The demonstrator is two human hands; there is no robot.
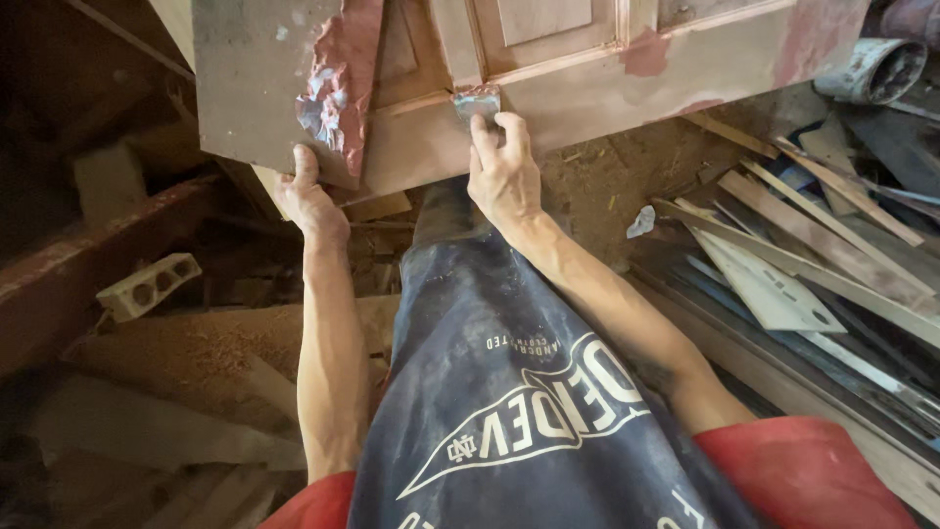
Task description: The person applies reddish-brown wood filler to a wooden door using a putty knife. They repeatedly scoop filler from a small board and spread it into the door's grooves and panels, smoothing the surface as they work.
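A wooden panel door lies flat before me, its surface patched with reddish filler. My right hand presses a small metal scraper against the door's near rail, beside a vertical stile. My left hand grips the lower edge of a flat board that holds a heap of reddish-pink putty along its right side. The board overlaps the door's left end. A dark blue printed apron hangs below my arms.
Loose wood strips and offcuts pile up on the right. A grey pipe end lies at top right. Sawdust covers the floor at left, near a pale hollow block and a dark beam.
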